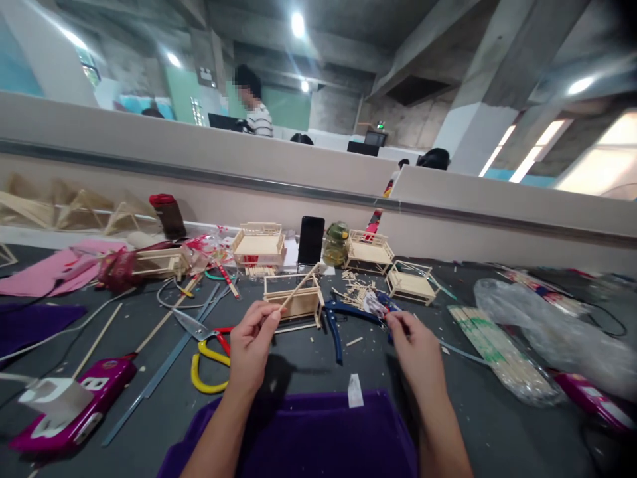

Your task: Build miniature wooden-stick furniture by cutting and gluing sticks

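Note:
My left hand [256,338] pinches a thin wooden stick [302,287], which slants up to the right in front of a small wooden stick frame [311,307]. My right hand [415,345] has its thumb and fingertips closed beside a blue object with crumpled white paper [377,304]. What those fingertips hold, if anything, I cannot make out. Between my hands lies a blue-handled cutting tool [334,332], one handle reaching toward my right fingertips. Scissors with yellow and red handles [202,348] rest left of my left hand.
Several small wooden bed-like models [259,245] stand behind, around a black phone [311,240]. Cut stick pieces [355,292] lie scattered. A purple tray [318,403] is at the front, bagged sticks [502,352] at right, a magenta power strip [79,401] at left. A person [259,119] is beyond the partition.

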Available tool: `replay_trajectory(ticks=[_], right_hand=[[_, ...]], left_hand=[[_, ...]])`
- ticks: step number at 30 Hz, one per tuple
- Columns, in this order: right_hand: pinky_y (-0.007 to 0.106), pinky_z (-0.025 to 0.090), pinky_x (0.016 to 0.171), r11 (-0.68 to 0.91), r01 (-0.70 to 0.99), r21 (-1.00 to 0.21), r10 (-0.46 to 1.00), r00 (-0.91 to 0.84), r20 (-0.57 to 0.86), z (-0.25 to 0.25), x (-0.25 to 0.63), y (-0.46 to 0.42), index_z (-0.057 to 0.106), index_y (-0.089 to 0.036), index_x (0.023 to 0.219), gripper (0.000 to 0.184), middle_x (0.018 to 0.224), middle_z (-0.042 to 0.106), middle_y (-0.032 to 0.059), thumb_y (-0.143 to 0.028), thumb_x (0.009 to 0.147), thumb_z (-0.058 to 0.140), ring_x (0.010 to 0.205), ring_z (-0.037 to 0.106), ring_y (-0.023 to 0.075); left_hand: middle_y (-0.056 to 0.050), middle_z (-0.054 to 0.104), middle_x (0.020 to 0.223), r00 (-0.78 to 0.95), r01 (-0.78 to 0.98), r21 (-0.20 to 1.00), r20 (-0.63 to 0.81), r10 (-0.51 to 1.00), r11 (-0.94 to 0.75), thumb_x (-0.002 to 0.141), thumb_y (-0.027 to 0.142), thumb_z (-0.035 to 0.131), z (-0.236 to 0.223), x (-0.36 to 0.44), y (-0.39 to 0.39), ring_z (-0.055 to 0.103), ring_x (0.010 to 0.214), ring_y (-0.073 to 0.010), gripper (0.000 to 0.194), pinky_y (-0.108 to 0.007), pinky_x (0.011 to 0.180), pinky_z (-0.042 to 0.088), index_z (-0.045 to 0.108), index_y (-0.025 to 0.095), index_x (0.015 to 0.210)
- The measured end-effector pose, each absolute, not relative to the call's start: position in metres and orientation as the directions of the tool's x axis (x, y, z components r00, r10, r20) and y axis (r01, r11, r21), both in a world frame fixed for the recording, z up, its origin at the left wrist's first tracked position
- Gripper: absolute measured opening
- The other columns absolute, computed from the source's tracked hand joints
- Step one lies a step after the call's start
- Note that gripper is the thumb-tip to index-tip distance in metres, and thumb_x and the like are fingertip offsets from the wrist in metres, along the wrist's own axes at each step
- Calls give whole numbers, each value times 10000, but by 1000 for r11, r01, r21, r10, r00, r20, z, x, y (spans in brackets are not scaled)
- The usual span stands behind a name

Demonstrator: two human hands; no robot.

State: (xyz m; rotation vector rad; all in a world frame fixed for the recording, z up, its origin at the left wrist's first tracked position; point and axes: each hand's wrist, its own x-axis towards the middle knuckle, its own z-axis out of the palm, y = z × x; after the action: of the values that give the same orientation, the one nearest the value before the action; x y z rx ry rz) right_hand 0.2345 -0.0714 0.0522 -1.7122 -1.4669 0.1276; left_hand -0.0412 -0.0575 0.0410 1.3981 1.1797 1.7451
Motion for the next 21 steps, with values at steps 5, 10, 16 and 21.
replay_trajectory(ticks=[5,10,16,21], right_hand=[[322,449,683,20,929,-369,965,79,249,34,201,-64,650,-203,1003,205,979,688,122,-324,861,565,841,662,256],[323,439,642,-20,973,-232,997,37,71,33,152,-47,626,-160,987,260,929,701,167,-383,855,601,823,683,287],[295,417,614,-68,933,-352,991,105,88,16,145,-27,632,-167,862,97,835,721,148,-209,819,556,766,687,256],[265,387,553,-31,892,-451,979,118,167,18,162,-22,606,-202,716,171,644,669,52,-258,828,489,613,626,199]], left_hand=[[16,473,715,-251,-149,929,295,922,-338,817,355,637,34,-38,-55,346,548,-92,191,-224,475,255,706,184,865],[19,492,703,-235,-163,934,275,932,-317,812,363,641,34,-36,-54,349,554,-90,194,-218,488,266,709,184,848],[-15,581,769,-161,-47,942,320,934,-331,831,376,620,32,-30,-54,461,617,-121,210,-234,548,356,711,187,835],[-39,598,800,-70,-18,909,414,908,-416,854,351,608,31,-25,-58,536,773,-170,197,-266,684,404,714,190,811]])
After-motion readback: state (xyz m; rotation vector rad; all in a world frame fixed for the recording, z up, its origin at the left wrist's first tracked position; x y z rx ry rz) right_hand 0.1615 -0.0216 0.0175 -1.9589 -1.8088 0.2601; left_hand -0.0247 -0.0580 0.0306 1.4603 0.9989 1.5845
